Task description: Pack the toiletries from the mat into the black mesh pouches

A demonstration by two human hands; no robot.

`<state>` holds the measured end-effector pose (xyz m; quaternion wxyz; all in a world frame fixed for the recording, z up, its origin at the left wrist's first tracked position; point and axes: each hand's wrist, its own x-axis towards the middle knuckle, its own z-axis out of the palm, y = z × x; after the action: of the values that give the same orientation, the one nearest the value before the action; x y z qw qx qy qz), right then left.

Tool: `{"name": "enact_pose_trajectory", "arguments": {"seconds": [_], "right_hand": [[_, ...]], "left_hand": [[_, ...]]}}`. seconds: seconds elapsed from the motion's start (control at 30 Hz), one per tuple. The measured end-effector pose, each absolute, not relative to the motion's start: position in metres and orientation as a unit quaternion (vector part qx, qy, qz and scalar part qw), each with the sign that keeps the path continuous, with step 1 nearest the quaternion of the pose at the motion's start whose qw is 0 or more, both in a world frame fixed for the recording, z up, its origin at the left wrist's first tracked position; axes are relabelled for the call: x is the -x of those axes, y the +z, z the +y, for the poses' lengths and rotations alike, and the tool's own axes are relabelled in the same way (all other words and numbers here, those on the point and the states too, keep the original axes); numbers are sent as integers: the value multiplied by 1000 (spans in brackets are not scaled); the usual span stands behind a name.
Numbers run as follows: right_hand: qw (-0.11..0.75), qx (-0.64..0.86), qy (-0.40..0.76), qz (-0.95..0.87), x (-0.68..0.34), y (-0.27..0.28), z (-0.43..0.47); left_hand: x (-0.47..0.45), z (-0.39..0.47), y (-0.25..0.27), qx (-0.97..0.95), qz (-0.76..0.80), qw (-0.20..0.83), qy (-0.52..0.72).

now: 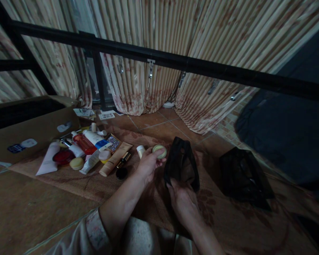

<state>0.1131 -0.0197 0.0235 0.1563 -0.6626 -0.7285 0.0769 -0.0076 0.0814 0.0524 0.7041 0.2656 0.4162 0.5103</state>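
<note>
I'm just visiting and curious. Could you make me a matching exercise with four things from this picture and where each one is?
Things:
1. Small round jar
2. Open black pouch
3. Cardboard box
4. Striped curtains

Places:
A. At the far left, beside the pile of cosmetics
B. Behind the long black rail
C. In the fingers of the left hand
D. Touched by the right hand

Pairs: 1-C, 2-D, 3-A, 4-B
</note>
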Motion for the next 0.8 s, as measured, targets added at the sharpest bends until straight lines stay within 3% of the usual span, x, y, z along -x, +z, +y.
{"name": "enact_pose_trajectory", "arguments": {"seconds": [0.8], "right_hand": [[132, 673, 67, -725, -113, 23, -19]], "left_hand": [[7, 82, 50, -268, 428, 688, 521]]}}
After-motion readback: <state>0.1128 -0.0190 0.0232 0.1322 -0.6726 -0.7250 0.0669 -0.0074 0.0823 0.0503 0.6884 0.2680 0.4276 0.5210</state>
